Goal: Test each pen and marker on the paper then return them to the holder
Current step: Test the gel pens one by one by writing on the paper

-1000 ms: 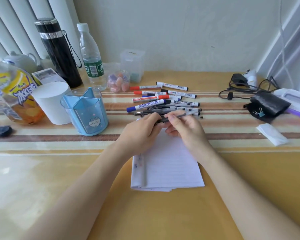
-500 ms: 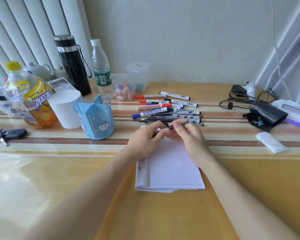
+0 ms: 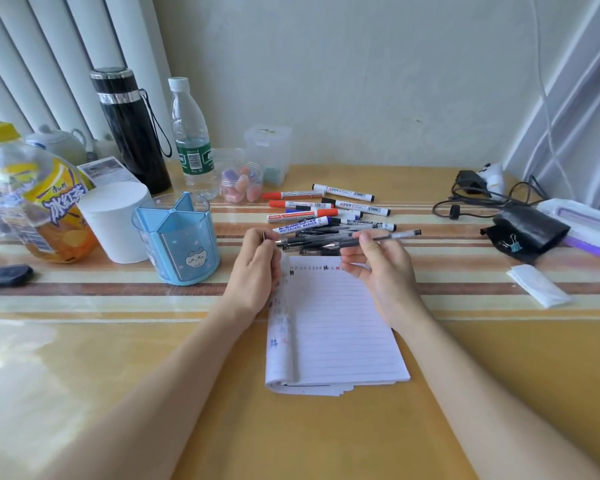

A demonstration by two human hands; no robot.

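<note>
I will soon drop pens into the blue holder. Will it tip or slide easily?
The blue holder looks like thin plastic and appears empty, so probably light. Its wide flat base suggests it resists tipping, but it may slide on the glossy table.

Pen (image 3: pixel 395 235), right hand (image 3: pixel 381 271) (cap (image 3: pixel 264 236), left hand (image 3: pixel 257 271))

Pale wall (image 3: pixel 361 81), white blinds (image 3: pixel 32 64), yellow table (image 3: pixel 118 375).

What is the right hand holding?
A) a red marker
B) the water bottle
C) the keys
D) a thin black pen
D: the right hand pinches a thin black pen, held sideways at the far edge of the lined paper, while the left hand pinches what looks like its cap.
</note>
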